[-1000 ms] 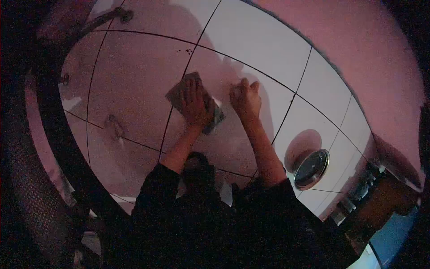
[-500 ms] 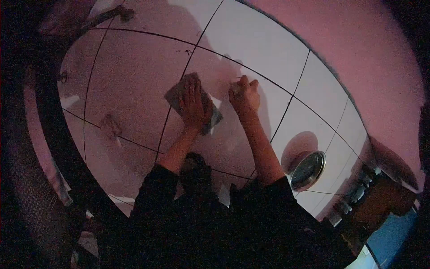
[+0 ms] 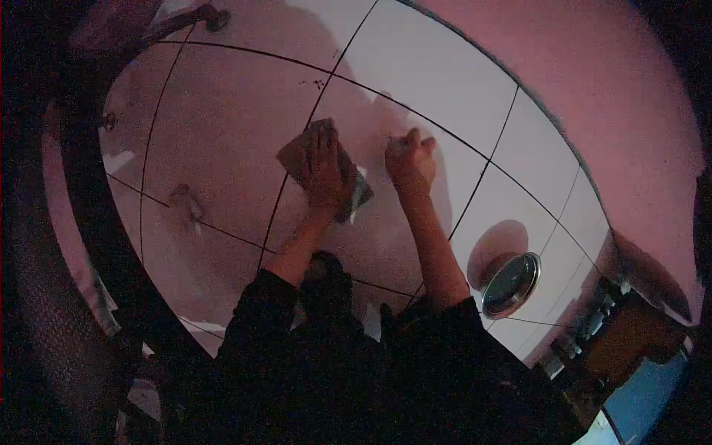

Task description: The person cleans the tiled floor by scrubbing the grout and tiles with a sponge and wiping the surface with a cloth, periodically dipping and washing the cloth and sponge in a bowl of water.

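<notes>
My left hand (image 3: 330,174) lies flat, fingers stretched out, on a dark, thin rectangular piece (image 3: 295,157) that rests on pale tiles. What the piece is made of cannot be made out; a lighter patch shows near its lower right corner. To the right of it, my right hand (image 3: 411,165) is closed, its fingers curled inward close to the tiled surface. Whatever the right fingers hold, if anything, is hidden in the dim light.
Dark grout lines cross the tiled surface (image 3: 415,59). A round, metal-rimmed dish (image 3: 512,285) is at the right. Brown (image 3: 634,337) and blue (image 3: 653,393) things lie beyond it. A dark curved bar (image 3: 89,200) runs down the left side. Pink surface (image 3: 593,74) fills the upper right.
The whole view has shifted slightly, so the tiles and both hands appear a little further right. Left hand and piece keep about the same place on the tiles; the right hand remains closed.
</notes>
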Available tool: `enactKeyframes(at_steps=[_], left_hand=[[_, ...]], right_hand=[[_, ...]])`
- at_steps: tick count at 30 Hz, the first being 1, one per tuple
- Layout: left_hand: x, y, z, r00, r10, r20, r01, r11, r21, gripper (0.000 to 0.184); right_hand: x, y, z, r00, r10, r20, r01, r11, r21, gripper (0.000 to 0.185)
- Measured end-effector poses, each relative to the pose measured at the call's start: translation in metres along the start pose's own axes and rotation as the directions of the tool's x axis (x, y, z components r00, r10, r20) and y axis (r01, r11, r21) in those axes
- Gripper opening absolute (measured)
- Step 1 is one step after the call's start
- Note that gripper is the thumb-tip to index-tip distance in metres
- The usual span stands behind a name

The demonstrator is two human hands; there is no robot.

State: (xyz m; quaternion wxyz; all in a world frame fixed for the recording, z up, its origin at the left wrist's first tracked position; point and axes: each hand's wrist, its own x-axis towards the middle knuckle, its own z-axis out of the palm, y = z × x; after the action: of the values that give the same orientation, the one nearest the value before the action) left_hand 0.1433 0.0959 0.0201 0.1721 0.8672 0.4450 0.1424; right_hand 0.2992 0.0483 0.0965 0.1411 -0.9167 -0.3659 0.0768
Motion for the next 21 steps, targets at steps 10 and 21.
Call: enactKeyframes(at_steps=[10, 21], left_hand=[[0.004, 0.008, -0.010, 0.995, -0.051, 0.081, 0.062, 0.988, -0.139, 0.072], [0.004, 0.008, -0.014, 0.998, -0.050, 0.049, 0.049, 0.999, 0.020, 0.075]], right_hand=[[-0.012, 0.005, 0.001, 0.998, -0.060, 0.024, 0.059, 0.997, 0.041, 0.045], [-0.039, -0.004, 0.011, 0.940, -0.315, -0.132, 0.320, 0.947, 0.017, 0.039]])
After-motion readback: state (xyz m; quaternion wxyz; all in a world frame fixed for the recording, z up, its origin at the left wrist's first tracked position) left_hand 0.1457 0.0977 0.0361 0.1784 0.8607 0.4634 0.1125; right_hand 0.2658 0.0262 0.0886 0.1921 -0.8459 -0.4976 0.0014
